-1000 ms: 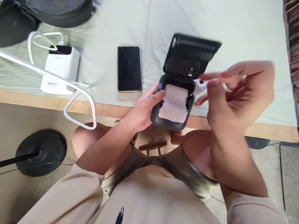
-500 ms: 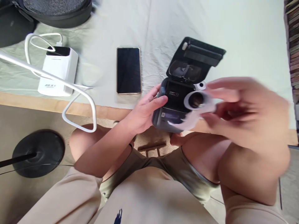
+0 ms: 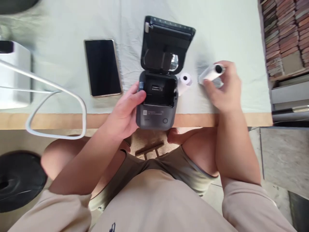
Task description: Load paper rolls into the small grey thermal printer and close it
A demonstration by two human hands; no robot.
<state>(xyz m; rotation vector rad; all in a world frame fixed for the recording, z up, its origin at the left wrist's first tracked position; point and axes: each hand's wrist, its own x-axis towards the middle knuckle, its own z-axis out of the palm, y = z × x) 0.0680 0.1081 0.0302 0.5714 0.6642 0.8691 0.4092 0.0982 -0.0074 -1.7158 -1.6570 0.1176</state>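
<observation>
A small dark grey label printer [image 3: 156, 109] sits at the table's front edge with its lid [image 3: 166, 45] swung up and its paper bay bare. My left hand [image 3: 125, 111] grips the printer's left side. My right hand [image 3: 225, 88] holds a white paper roll [image 3: 211, 73] just above the cloth, to the right of the printer. A second, smaller white roll [image 3: 184, 80] lies on the cloth between the printer and my right hand.
A black phone [image 3: 102, 67] lies face up left of the printer. A white power bank [image 3: 13, 75] and its white cable [image 3: 58, 96] are at the far left. A pale cloth [image 3: 229, 32] covers the table; brick-coloured stacks [image 3: 282, 32] stand at right.
My right hand lifted the paper roll out of the printer and carried it right, down to the cloth. The printer's bay now shows no paper. The view shifted right.
</observation>
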